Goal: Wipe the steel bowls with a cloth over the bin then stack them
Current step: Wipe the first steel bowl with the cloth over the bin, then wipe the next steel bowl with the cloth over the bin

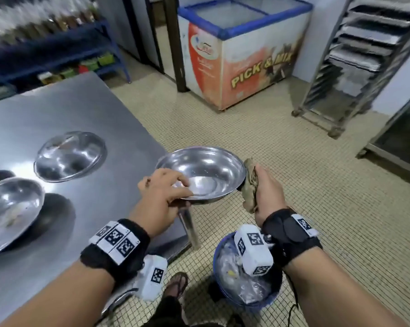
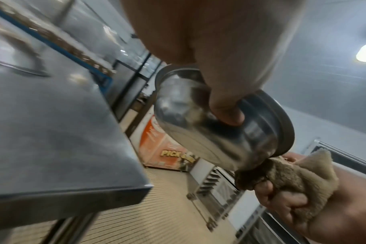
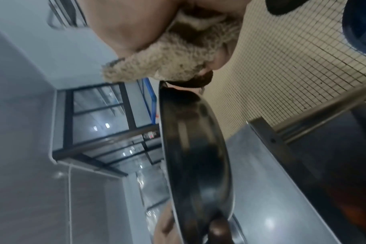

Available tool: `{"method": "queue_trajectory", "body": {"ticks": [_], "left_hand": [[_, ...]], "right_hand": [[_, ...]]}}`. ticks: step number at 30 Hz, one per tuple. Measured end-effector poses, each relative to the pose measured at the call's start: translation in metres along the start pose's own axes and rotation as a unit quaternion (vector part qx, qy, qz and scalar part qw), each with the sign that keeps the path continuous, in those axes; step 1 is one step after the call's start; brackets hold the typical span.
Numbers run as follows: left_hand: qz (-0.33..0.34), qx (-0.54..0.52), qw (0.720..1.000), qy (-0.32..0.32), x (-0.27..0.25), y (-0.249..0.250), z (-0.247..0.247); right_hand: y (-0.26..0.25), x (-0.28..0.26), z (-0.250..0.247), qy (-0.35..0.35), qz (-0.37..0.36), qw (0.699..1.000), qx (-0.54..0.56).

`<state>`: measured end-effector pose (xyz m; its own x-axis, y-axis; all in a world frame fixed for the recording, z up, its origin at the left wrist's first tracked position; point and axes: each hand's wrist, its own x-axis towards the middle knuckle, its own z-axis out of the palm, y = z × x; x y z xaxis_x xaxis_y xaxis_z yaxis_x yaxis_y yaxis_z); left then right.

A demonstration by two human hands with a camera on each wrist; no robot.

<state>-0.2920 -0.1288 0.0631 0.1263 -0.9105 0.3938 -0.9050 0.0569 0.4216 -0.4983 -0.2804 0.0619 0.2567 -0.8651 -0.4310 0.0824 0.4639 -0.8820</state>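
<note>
the left hand (image 1: 160, 197) pinches the near rim of a steel bowl (image 1: 206, 175), fingers curled over the edge into the bowl and thumb (image 2: 226, 113) pressed against its underside, holding it open side up, off the corner of the steel table (image 1: 86, 109) and above the tiled floor (image 1: 293, 185). the right hand (image 1: 266, 192) is closed in a fist around a bunched beige cloth (image 1: 250, 182), and the cloth touches the bowl's right rim and outer wall. below the right wrist stands a blue bin (image 1: 251, 300) with crumpled clear plastic in it; the bowl is ahead of the bin rather than straight over it. on the table to the left lie 2 more steel bowls: 1 upside down (image 1: 70, 155), 1 open side up (image 1: 10, 208) nearer the left edge, apart from each other. further back stand a chest freezer (image 1: 241, 55) marked "pick & mix" and a tray rack (image 1: 364, 55).
</note>
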Motion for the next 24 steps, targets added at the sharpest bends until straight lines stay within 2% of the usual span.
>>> {"method": "queue_trajectory", "body": {"ticks": [4, 7, 10, 13, 15, 19, 20, 22, 24], "left_hand": [[-0.087, -0.067, 0.994, -0.004, -0.053, -0.021, -0.029], [-0.163, -0.121, 0.979, -0.014, -0.091, -0.033, -0.058], [-0.222, -0.167, 0.96, 0.04, -0.118, -0.049, -0.078], [-0.338, -0.188, 0.912, 0.133, -0.132, -0.075, -0.088], [-0.39, -0.203, 0.884, 0.16, -0.14, -0.095, -0.089], [-0.471, -0.363, 0.778, 0.201, -0.152, -0.141, -0.087], [-0.489, -0.379, 0.761, 0.196, -0.157, -0.154, -0.087], [-0.502, -0.397, 0.751, 0.161, -0.165, -0.178, -0.089], [-0.486, -0.419, 0.758, 0.111, -0.17, -0.194, -0.091]], "right_hand": [[0.03, -0.014, 0.057, -0.085, -0.002, 0.996, -0.041], [0.055, -0.02, 0.099, -0.121, 0.007, 0.99, -0.073], [0.072, -0.027, 0.136, -0.149, 0.016, 0.984, -0.099], [0.084, -0.035, 0.167, -0.143, 0.017, 0.982, -0.125], [0.095, -0.039, 0.185, -0.144, 0.02, 0.98, -0.134], [0.121, -0.04, 0.213, -0.122, 0.009, 0.977, -0.172], [0.125, -0.039, 0.218, -0.111, 0.011, 0.978, -0.175], [0.131, -0.037, 0.225, -0.097, 0.016, 0.978, -0.183], [0.138, -0.032, 0.23, -0.091, 0.022, 0.977, -0.19]]}}
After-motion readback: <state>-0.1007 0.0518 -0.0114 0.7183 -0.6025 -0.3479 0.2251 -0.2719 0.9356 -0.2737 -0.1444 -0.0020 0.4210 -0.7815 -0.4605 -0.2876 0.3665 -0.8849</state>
